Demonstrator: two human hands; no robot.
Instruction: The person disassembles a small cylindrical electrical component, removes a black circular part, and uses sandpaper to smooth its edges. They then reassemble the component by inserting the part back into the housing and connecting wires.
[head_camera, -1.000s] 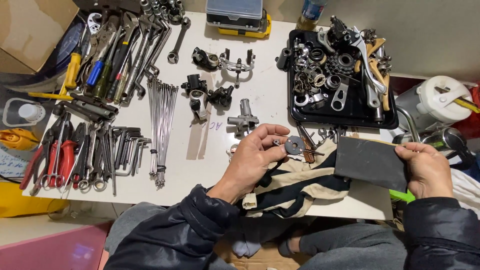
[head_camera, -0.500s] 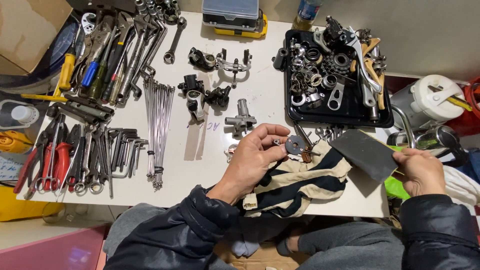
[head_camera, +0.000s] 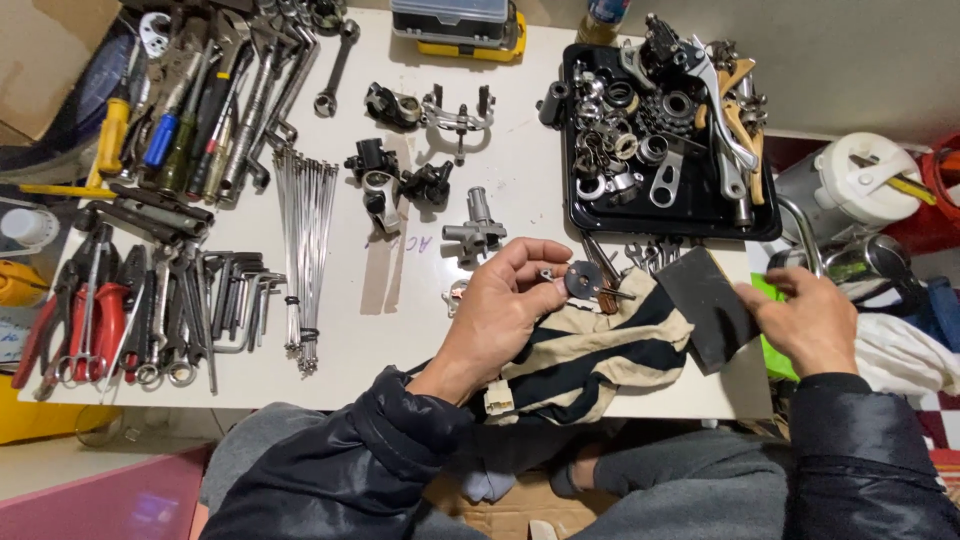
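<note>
- Two bare hands work over a white table (head_camera: 420, 330).
- Left hand (head_camera: 505, 300) pinches a small dark round metal part (head_camera: 583, 279) between thumb and fingertips, held just above a striped beige-and-black cloth (head_camera: 590, 355) at the table's near edge.
- Right hand (head_camera: 810, 320) grips a dark sheet of abrasive paper (head_camera: 705, 305), held apart from the part, not touching it.
- Judging by this, rubbing the part is not under way; part and sheet have yet to meet.
- Black tray (head_camera: 755, 225) of metal parts sits beyond; spokes (head_camera: 305, 255) and wrenches (head_camera: 240, 90) lie left, untouched.
</note>
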